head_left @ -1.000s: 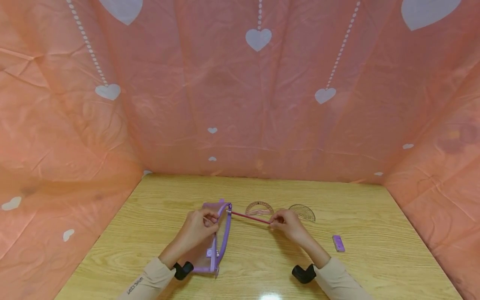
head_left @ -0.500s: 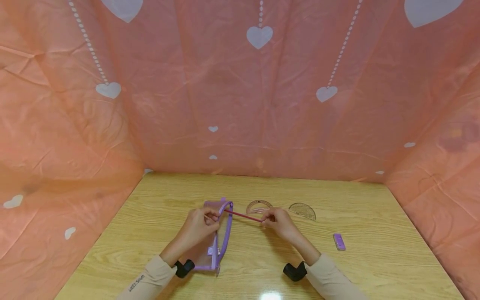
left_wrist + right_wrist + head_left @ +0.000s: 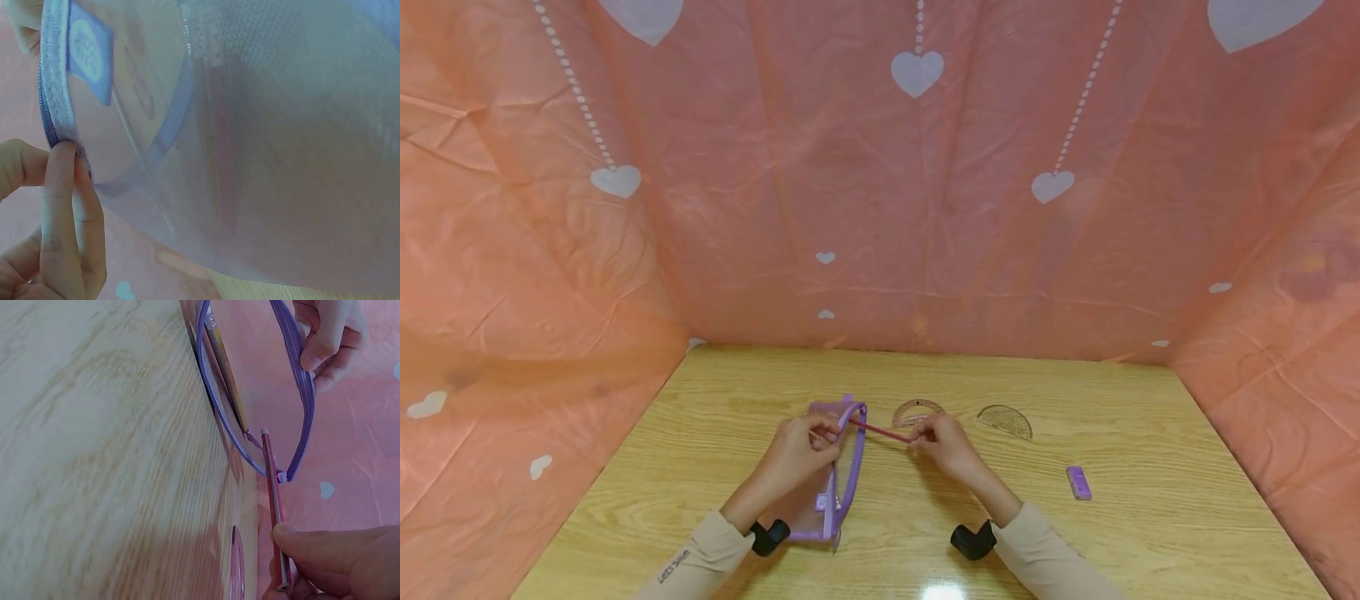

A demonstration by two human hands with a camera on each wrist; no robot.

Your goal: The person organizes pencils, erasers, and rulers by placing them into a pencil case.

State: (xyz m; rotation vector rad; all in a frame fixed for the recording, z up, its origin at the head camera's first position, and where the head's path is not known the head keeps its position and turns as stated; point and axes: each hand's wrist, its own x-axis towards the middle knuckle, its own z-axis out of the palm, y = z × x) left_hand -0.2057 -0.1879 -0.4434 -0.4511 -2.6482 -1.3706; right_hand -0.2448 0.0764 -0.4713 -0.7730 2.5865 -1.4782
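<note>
1. The left hand pinched the zippered edge of a purple mesh pencil case.
2. The pencil case rested on the wood-grain table, its mouth gaping toward the right hand.
3. The right hand, apart from the left, gripped a red striped pencil near one end.
4. The red striped pencil slanted across the gap between the hands, its far end within the mouth of the case.
5. A slim yellowish writing tool showed inside the case.
6. A pinkish protractor lay just beyond the right hand; a clear protractor lay farther right.
7. A small purple block lay well apart, rightmost.
</note>
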